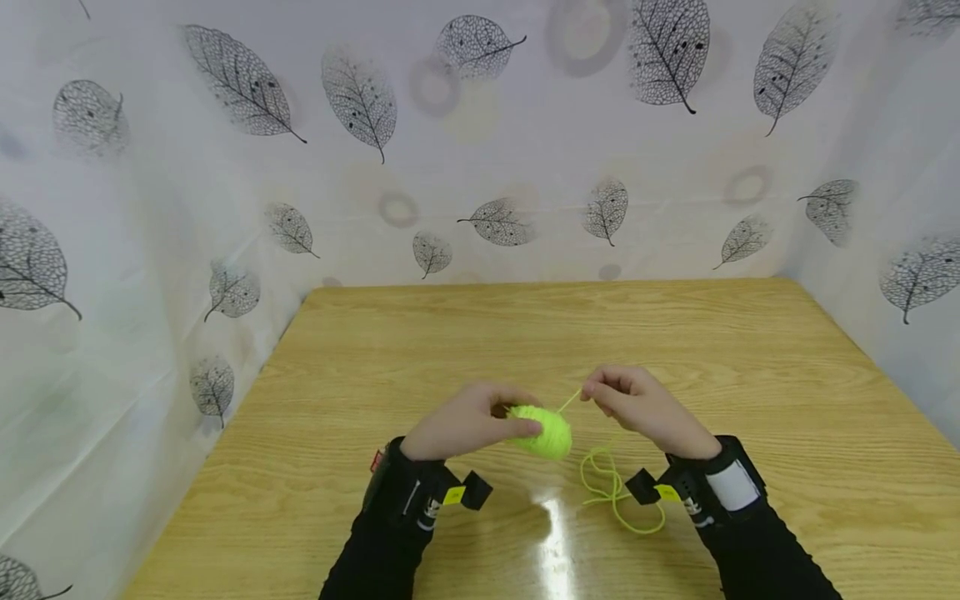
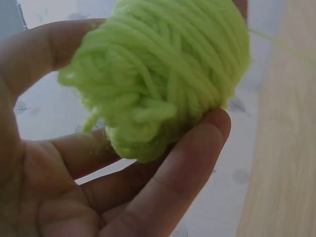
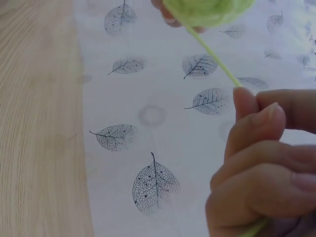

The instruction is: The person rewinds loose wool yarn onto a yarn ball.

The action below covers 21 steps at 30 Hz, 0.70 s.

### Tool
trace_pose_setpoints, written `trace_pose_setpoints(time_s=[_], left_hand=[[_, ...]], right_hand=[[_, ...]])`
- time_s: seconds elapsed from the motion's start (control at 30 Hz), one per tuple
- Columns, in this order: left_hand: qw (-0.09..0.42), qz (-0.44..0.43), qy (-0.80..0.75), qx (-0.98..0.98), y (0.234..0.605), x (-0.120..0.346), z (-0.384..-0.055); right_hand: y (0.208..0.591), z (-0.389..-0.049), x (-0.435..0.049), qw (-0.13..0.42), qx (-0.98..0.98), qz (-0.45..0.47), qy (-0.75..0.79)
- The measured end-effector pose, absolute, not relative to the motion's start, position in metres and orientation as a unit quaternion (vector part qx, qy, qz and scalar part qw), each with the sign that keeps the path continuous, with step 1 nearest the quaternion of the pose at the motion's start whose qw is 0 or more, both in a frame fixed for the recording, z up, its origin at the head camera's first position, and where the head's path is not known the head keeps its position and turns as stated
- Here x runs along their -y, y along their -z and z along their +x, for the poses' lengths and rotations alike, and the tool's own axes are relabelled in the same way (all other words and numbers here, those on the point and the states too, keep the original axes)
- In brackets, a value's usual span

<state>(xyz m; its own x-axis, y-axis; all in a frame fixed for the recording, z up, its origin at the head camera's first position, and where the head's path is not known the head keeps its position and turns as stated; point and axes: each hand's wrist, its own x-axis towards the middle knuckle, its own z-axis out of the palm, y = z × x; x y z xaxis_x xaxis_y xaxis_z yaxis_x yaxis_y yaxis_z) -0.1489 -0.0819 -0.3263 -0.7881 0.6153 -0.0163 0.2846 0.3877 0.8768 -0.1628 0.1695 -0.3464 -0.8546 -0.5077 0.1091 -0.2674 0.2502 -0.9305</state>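
Note:
A small ball of neon yellow-green yarn [image 1: 551, 435] is held in my left hand [image 1: 480, 421], with the thumb on the near side and fingers curled round it. The left wrist view shows the wound strands of the yarn ball [image 2: 168, 64] close up, loose loops bunched at one end. My right hand [image 1: 637, 406] pinches a yarn strand [image 1: 570, 400] between thumb and fingertips, a short way right of the ball. That strand [image 3: 212, 54] runs straight from the ball to the pinching fingertips [image 3: 245, 101] in the right wrist view. More of it shows below the curled fingers.
Loose loops of the same yarn [image 1: 641, 531] lie on the wooden table [image 1: 420, 333] under the right hand, partly behind the right wrist camera. A white curtain with leaf prints [image 1: 510, 167] surrounds the table at the back and sides.

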Motion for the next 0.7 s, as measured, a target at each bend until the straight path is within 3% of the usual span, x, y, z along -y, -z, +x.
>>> trace_pose_setpoints(time_s=[0.4,0.7], left_hand=[[0.114,0.224,-0.409,-0.877,0.337,0.07,-0.15],[0.063,0.172,-0.48,-0.858,0.343,0.066,-0.155]], right_hand=[[0.339,-0.146,-0.154,0.055,-0.782,-0.298,0.544],[0.341,-0.139,-0.14,0.04,-0.769,-0.36,0.527]])
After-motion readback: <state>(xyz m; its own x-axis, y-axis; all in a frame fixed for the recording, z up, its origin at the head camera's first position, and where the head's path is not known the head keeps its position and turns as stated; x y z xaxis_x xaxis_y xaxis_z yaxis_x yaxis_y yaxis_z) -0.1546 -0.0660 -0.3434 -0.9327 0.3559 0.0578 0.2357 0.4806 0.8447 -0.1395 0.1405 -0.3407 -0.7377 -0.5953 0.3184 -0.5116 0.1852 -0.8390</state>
